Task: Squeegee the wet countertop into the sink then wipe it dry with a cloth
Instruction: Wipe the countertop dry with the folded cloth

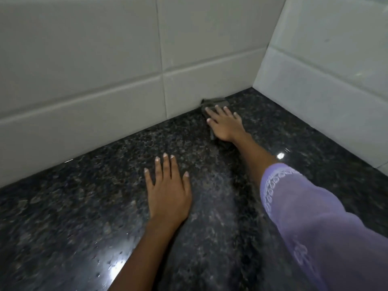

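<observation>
Your right hand (225, 124) lies flat, fingers spread, pressing a dark grey cloth (214, 102) onto the desk (304, 133), a polished black speckled granite that glints under the light. The crumpled cloth sits at the foot of the back wall (84, 59), touching its smooth, pale rectangular tiles, near the corner where the side wall (336, 70) meets it. Your left hand (168, 192) rests open and empty, palm down on the stone, nearer you. A lilac embroidered sleeve (315, 217) covers your right forearm.
</observation>
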